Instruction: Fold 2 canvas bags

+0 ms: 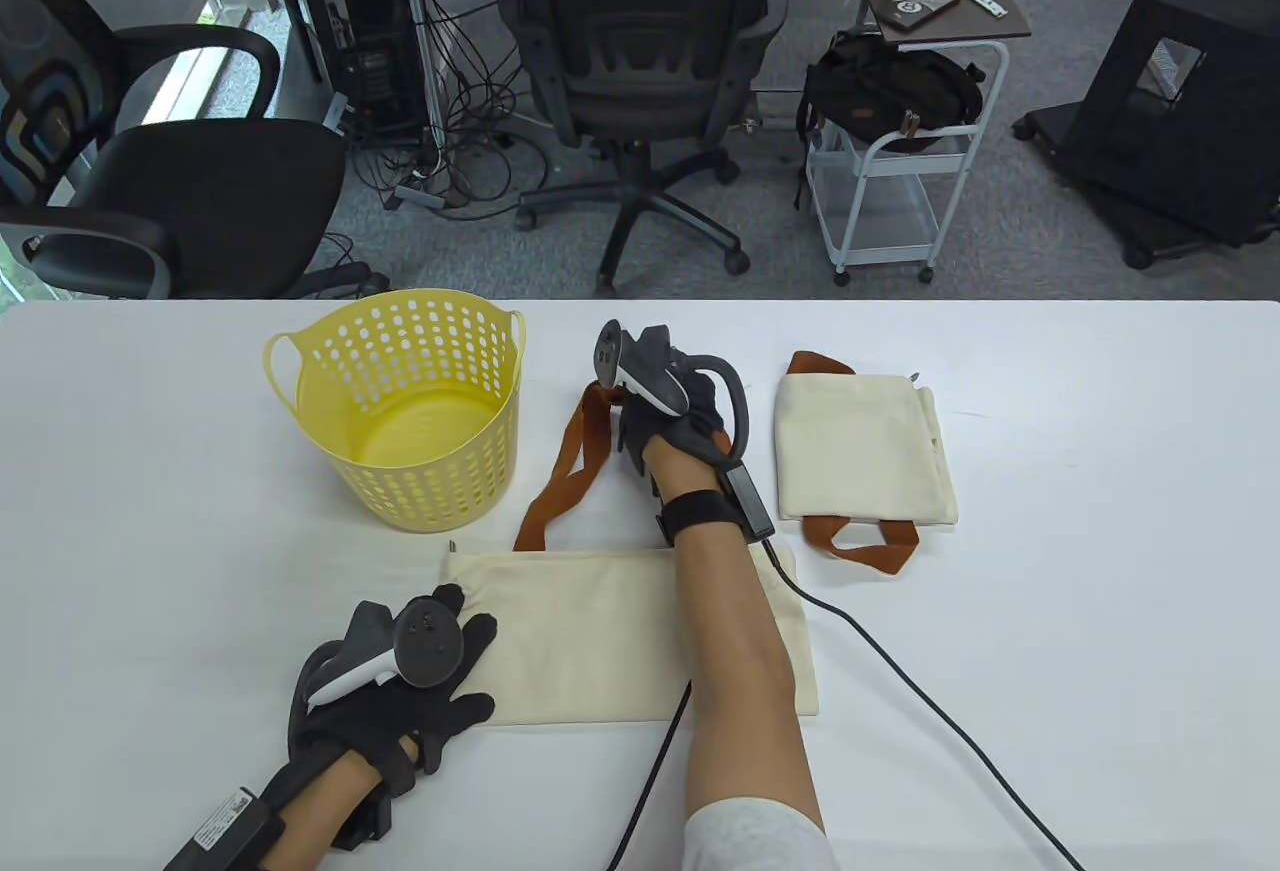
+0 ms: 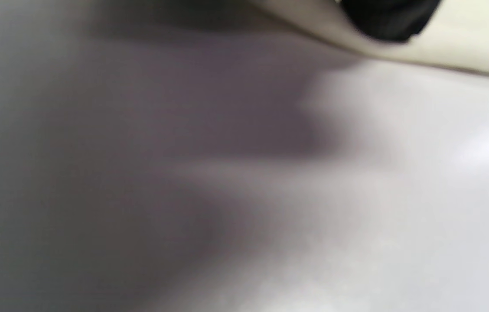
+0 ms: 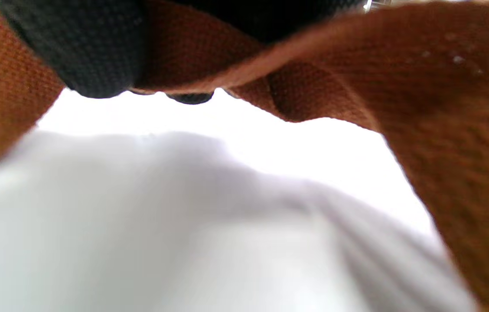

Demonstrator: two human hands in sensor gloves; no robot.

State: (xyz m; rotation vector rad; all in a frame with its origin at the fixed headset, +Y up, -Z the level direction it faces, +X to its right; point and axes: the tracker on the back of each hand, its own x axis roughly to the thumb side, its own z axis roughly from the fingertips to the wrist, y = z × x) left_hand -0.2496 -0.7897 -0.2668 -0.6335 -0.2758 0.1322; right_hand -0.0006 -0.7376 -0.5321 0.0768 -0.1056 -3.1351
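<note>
A cream canvas bag (image 1: 590, 636) lies flat near the table's front, its brown straps (image 1: 568, 471) stretched toward the far side. My right hand (image 1: 660, 411) grips the far end of the straps; the right wrist view shows my gloved fingers (image 3: 92, 52) closed on the brown strap (image 3: 444, 130). My left hand (image 1: 420, 681) rests with fingers spread on the bag's left end; a fingertip (image 2: 389, 21) on the cream cloth (image 2: 465, 47) shows in the left wrist view. A second cream bag (image 1: 865, 451) lies folded to the right, a brown handle (image 1: 860, 541) at its near edge.
A yellow perforated basket (image 1: 400, 411) stands on the white table (image 1: 150, 511) left of the straps. A black cable (image 1: 900, 691) runs from my right wrist across the table's front right. Office chairs and a cart stand beyond the far edge.
</note>
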